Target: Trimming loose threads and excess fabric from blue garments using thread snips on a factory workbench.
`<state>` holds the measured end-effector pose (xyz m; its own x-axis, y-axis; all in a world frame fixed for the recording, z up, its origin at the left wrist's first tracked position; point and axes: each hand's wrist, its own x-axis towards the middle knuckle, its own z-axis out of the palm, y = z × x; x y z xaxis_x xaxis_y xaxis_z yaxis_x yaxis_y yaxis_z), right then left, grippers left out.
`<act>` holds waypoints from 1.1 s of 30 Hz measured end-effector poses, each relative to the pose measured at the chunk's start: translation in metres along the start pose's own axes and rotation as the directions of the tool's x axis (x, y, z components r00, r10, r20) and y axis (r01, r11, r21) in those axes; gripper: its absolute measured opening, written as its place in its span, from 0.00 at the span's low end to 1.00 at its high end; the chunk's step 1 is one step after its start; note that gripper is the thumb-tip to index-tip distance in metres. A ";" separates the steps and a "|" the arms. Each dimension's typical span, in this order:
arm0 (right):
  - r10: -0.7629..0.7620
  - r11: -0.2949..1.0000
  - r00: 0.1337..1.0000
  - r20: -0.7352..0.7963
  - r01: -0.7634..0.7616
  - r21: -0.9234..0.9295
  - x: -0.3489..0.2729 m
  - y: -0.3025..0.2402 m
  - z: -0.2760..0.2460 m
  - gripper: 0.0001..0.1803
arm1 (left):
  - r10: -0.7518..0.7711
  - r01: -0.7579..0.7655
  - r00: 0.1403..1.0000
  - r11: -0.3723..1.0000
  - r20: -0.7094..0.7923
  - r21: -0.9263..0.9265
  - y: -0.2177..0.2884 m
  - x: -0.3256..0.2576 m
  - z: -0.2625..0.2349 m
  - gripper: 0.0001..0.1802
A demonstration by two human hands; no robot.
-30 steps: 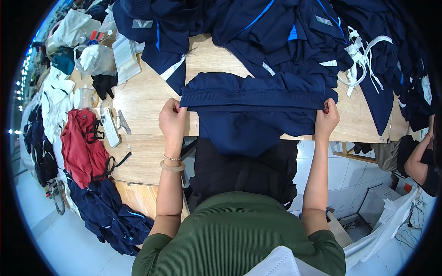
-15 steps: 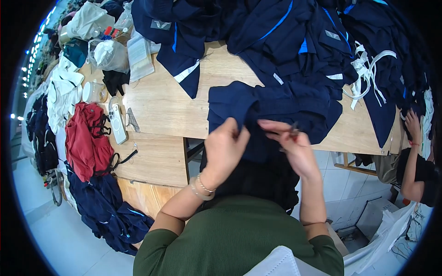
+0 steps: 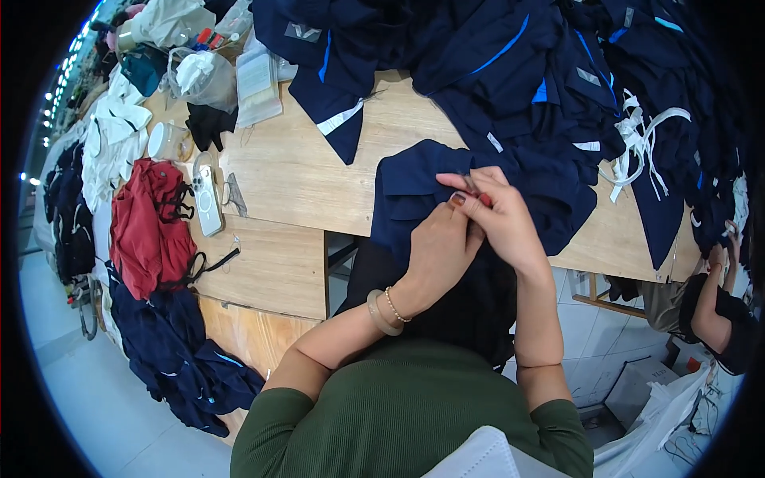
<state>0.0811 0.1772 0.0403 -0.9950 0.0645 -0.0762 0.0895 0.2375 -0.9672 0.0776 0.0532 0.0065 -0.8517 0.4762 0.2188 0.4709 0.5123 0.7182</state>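
A navy garment (image 3: 408, 209) lies bunched at the table's near edge, partly hanging over it toward my lap. Above it my two hands meet. My right hand (image 3: 504, 223) is closed around a small tool with a red part (image 3: 484, 198) and a metal-looking end; its exact kind is unclear. My left hand (image 3: 441, 253) is closed just left of it, fingertips touching the right hand's fingers. Whatever the left fingers pinch is hidden between the hands.
More navy garments (image 3: 494, 88) with blue piping cover the far side. White straps (image 3: 637, 151) lie at right, near another person's arm (image 3: 708, 307). On the left are a phone (image 3: 207, 199), a red garment (image 3: 150, 227), a plastic cup (image 3: 166, 142) and bags.
My hands were apart over the navy garment and have come together. The left hand moved right, away from the fold it was at. The view has shifted slightly.
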 end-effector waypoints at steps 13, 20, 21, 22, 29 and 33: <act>-0.125 0.789 0.767 -0.629 0.461 0.406 -0.010 -0.025 -0.143 0.23 | -0.190 0.221 0.928 0.973 0.320 -0.063 -0.066 -0.011 -0.031 0.15; -0.239 0.725 0.757 -0.608 0.556 0.407 -0.052 -0.051 -0.176 0.27 | -0.450 0.417 0.869 0.438 0.207 -0.797 -0.076 0.020 -0.112 0.14; -0.310 0.678 0.793 -0.524 0.571 0.463 -0.066 -0.053 -0.185 0.28 | -0.408 0.294 0.912 0.583 0.040 -0.758 -0.072 0.026 -0.144 0.12; -0.315 0.645 0.800 -0.511 0.575 0.503 -0.078 -0.055 -0.186 0.28 | -0.340 0.233 0.940 0.611 0.016 -0.757 -0.079 0.031 -0.174 0.09; 0.076 0.968 0.767 -0.637 0.097 0.232 -0.049 0.038 -0.134 0.27 | -0.476 0.403 0.873 0.826 -0.105 -0.393 -0.143 0.064 -0.164 0.07; 0.173 0.913 0.801 -0.573 0.087 0.399 -0.046 0.057 -0.118 0.25 | -0.580 0.358 0.814 0.545 -0.032 -0.758 -0.180 0.049 -0.123 0.16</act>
<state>0.1371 0.3020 0.0168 -0.7565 0.6478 -0.0900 -0.0229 -0.1638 -0.9862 -0.0770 -0.1034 -0.0309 -0.9738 0.0678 -0.2172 -0.2228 -0.0918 0.9705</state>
